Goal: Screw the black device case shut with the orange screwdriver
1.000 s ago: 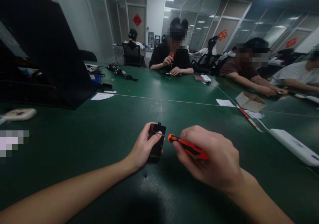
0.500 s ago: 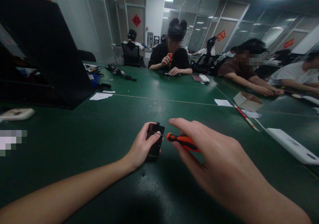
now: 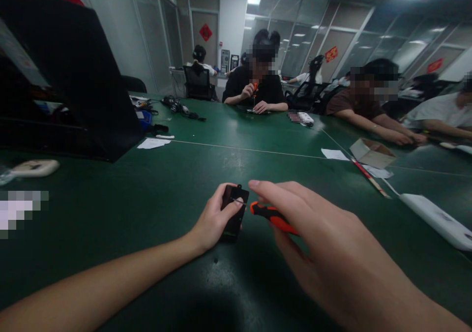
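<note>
two hands work near the front edge of the green table. the left hand grasps a small black device that lies on the table, thumb on its top face. the right hand holds an orange screwdriver with the index finger stretched out; the thin tip touches the device. a white power strip lies well apart on the right, a cardboard box and a paper sheet behind it. a big black case stands at the left. between these things the table is open. a person opposite holds another screwdriver.
</note>
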The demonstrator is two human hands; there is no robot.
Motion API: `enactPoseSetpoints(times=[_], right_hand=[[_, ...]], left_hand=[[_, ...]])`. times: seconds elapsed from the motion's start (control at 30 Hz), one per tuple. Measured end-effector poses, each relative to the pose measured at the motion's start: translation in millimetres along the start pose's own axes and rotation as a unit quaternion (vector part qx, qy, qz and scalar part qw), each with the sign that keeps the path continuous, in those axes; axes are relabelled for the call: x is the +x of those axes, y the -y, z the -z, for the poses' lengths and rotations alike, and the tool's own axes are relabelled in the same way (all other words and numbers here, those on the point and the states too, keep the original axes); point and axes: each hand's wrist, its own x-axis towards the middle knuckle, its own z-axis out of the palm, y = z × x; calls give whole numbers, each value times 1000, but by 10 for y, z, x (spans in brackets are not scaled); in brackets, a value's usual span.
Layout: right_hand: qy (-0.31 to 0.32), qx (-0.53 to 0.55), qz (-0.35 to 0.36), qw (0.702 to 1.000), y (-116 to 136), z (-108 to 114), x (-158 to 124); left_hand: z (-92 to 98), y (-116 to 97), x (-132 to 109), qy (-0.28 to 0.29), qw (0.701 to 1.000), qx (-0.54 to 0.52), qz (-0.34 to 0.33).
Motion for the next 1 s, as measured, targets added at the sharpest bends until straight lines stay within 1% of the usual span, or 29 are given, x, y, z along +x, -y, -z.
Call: enactPoseSetpoints(times=[0.13,0.2,0.3,0.37,0.43,0.6,0.67,0.73,0.9,1.0], right_hand=[[-51,-71,2,996,-8,-27,19],[-62,-75,-5,995,-19,-32,13],[-36,-28,-22,999,-23,-11,-15],[-10,3,-20,1000,-15,7,-39],[5,7,-15,1000,-5,13,-56],[-35,-49,-29,998,-5,-6,-39],[-44,-48,-26,998,-13,-8,-31],[-41,-34,-28,998,-17,-5,-37],[-9,-14,-13,1000,-6,-9,-55],[-18,-35,-16,999,-8,-27,-31]], left_hand=[[1,-10,3,-10,1000,8,-6],[0,-11,-1,-4,1000,5,-1],[0,-5,-7,7,1000,-2,4],[-2,-2,-7,11,1000,-6,1],[-4,-3,-4,11,1000,-9,-3],[-8,-14,-2,2,1000,-10,0],[-5,-13,-6,8,1000,-8,4],[-1,-10,-10,17,1000,-5,8],[1,-20,-13,22,1000,-2,4],[-1,-23,-10,18,1000,1,3]])
